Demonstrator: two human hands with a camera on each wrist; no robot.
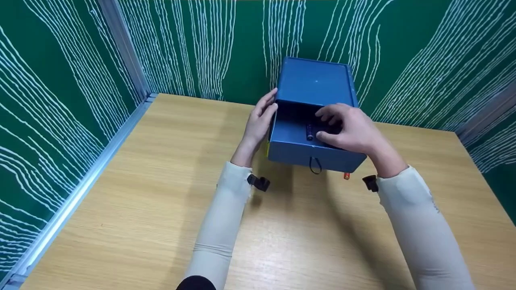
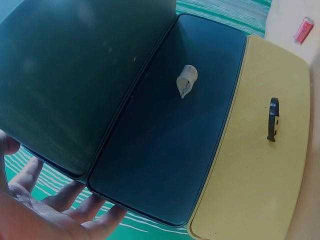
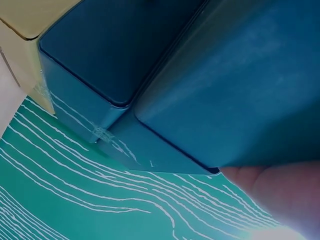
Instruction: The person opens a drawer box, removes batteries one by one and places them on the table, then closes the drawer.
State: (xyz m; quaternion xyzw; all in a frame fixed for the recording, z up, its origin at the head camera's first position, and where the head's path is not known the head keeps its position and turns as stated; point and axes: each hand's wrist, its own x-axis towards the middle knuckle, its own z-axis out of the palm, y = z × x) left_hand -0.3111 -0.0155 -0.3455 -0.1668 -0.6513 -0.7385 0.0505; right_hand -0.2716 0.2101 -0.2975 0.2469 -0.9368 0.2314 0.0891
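Note:
A blue box (image 1: 316,80) stands at the back of the table, its drawer (image 1: 292,139) pulled out toward me. In the drawer lies a small dark battery (image 1: 309,131); the left wrist view shows a pale cylinder (image 2: 187,80) there. My left hand (image 1: 258,121) rests against the box's left side, fingers extended along it. My right hand (image 1: 350,127) is over the drawer, thumb and loosely bent fingers spread apart beside the battery, with nothing visible between them. In the right wrist view, part of that hand (image 3: 275,192) shows by the box's edge.
A black loop pull (image 1: 315,165) hangs from the drawer front, which looks yellowish in the left wrist view. An orange-red battery (image 1: 346,176) lies on the wooden table (image 1: 161,181) below the drawer's right corner. Green walls with white lines (image 1: 250,48) stand behind and beside the table.

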